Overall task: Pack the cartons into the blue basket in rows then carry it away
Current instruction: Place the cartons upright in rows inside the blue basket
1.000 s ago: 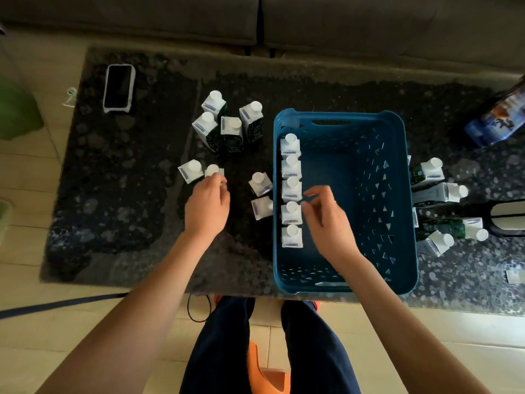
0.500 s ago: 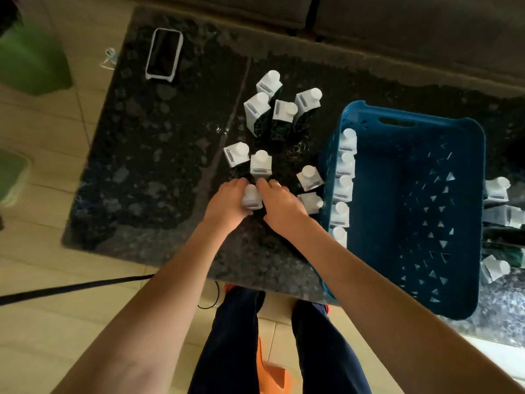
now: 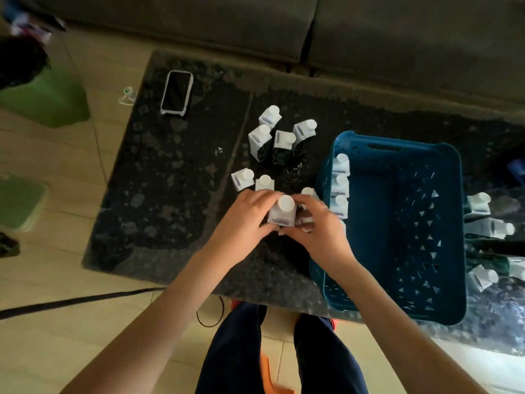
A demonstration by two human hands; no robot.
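A white-capped carton (image 3: pixel 281 213) is held upright above the dark desk (image 3: pixel 170 194), just left of the blue basket (image 3: pixel 443 223). The left hand (image 3: pixel 247 220) and right hand (image 3: pixel 318 227) both curl round it. A row of cartons (image 3: pixel 339 184) lines the basket's left wall. A phone (image 3: pixel 176 91) lies well apart.

I am looking down into a home living room: a grey sofa (image 3: pixel 284 27) with two seat cushions runs along the far side of a low, dark stone-topped coffee table (image 3: pixel 170 194), which stands on a pale tiled floor (image 3: pixel 56 322). A phone (image 3: pixel 176 91) in a light case lies on the table, and green household things (image 3: pixel 48 98) sit on the floor to the left.
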